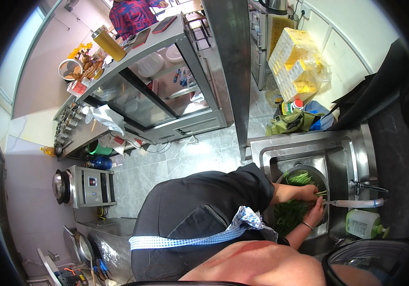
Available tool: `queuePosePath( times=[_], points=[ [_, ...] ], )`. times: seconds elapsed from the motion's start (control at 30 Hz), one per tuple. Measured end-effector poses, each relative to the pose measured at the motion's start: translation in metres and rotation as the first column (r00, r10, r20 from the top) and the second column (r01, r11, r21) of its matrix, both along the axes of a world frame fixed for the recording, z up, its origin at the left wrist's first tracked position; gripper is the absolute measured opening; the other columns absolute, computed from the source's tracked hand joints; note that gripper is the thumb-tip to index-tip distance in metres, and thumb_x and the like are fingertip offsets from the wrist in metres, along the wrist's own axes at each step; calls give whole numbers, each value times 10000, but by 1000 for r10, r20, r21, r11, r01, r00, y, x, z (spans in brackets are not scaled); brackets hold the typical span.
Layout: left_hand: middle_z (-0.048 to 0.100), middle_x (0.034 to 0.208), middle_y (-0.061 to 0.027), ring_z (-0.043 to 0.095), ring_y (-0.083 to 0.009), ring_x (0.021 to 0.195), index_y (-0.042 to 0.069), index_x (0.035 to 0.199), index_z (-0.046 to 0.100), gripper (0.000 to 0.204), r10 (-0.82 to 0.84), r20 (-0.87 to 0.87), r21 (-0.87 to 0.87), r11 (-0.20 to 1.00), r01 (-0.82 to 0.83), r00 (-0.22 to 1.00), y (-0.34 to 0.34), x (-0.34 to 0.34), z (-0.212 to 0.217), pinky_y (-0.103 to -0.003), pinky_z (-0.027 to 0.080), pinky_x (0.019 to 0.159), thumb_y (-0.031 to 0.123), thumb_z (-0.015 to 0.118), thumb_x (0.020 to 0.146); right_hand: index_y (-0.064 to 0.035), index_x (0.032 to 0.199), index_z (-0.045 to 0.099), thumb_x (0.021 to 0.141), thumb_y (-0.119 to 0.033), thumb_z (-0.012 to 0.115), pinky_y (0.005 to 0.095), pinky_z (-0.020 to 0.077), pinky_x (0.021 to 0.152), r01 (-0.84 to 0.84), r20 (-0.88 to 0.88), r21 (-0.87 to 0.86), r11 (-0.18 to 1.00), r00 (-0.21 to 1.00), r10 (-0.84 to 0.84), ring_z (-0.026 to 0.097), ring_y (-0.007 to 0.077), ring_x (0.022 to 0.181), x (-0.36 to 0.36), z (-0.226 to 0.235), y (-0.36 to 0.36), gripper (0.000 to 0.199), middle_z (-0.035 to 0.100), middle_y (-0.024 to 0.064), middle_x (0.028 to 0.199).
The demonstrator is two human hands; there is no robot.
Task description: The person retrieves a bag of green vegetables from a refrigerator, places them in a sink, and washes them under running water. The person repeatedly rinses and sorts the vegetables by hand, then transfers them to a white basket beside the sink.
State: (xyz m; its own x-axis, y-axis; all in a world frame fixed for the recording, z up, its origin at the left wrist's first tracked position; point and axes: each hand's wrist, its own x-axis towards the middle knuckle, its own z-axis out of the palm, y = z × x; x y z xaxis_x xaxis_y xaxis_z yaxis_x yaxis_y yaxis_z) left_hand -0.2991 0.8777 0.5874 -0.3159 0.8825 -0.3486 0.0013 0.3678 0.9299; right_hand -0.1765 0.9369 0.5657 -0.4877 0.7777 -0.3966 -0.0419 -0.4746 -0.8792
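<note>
Watching remotely — left hand [307, 192] narrow on green stems [322, 193]; right hand [314, 212] alongside, grip I can't tell. Leafy greens [288, 215] in round basin [321, 178], scene right. I'd work stems loosely — gentle handling likely bruises less.

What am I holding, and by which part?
Leafy greens, seemingly by the pale stems, in the left hand; whether the right hand grips them too can't be told.

Shiny metal sink [343, 155]
On my feed I see glossy floor tiles [185, 159] left of the sink, a clear plastic hose [357, 203] and plastic bottle [361, 224] at its right.
</note>
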Motion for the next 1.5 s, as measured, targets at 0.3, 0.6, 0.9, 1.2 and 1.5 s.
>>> queuePosePath(
  times=[0.3,0.6,0.9,1.2,1.5],
  points=[
    [647,761,-120,624,-210,700,-1,935,623,296,-356,-133,18,932,361,925,-14,-9,-2,-359,485,654,274,541,862,32,1143,500,935,-453,485,387,480,911,159,-238,217,963,966,-106,608,261,971,62,-4,76,528,614,163,1062],
    [646,904,-219,617,-382,878,21,993,618,277,-91,-493,-201,979,-11,865,-26,-67,-65,-450,487,757,231,550,825,85,1176,390,970,-342,430,450,507,921,499,-355,447,743,861,-365,589,334,990,131,109,112,476,555,264,1107],
    [647,831,-146,625,-307,839,81,871,669,206,127,-426,355,934,37,896,18,-8,-32,-373,499,755,166,627,689,54,1229,486,976,-270,422,349,376,1007,117,-182,195,974,980,-81,527,238,1126,11,49,12,417,552,176,1221],
    [654,845,-196,628,-348,799,40,966,644,305,-172,-242,256,938,234,955,6,4,1,-431,478,746,296,601,806,-24,1247,497,989,-335,360,359,343,1014,-101,119,428,898,991,55,501,267,1152,0,27,6,427,502,161,1298],
    [646,851,-150,627,-320,782,98,883,634,195,-544,-651,-136,769,624,529,14,17,-64,-425,507,674,268,569,812,-104,1330,362,877,-426,584,546,344,1043,274,-382,-49,960,883,-272,437,355,1216,98,31,43,599,422,183,1347]
  ],
)
